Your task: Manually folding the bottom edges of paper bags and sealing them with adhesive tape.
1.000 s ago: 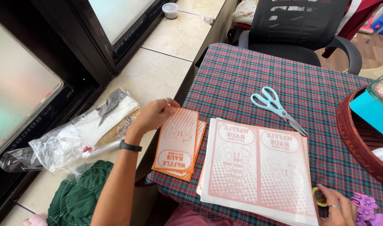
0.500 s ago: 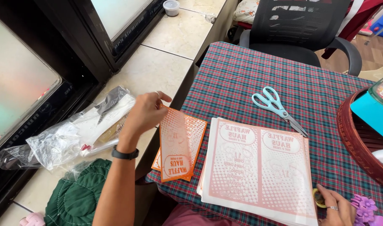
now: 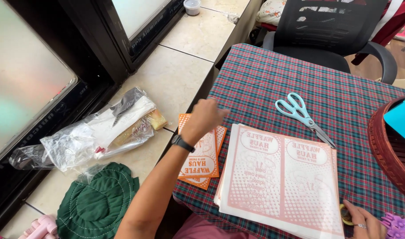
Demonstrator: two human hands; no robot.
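Orange paper sheets (image 3: 201, 152), half a second ago lifted on edge by the left hand (image 3: 205, 120), now lie flat on the checked surface (image 3: 255, 84) beside the larger stack (image 3: 280, 177), fingers loosely curled above them, holding nothing; right hand (image 3: 364, 219) pinches a yellow ring.

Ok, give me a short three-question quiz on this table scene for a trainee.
1. True or false: the scissors lie on the checked tablecloth.
2. The left hand is over which? A) the small orange printed sheets B) the large stack of printed sheets C) the office chair
3. What lies on the ledge beside the clear plastic bag?

Key: 1 true; 2 A; 3 a green cloth.
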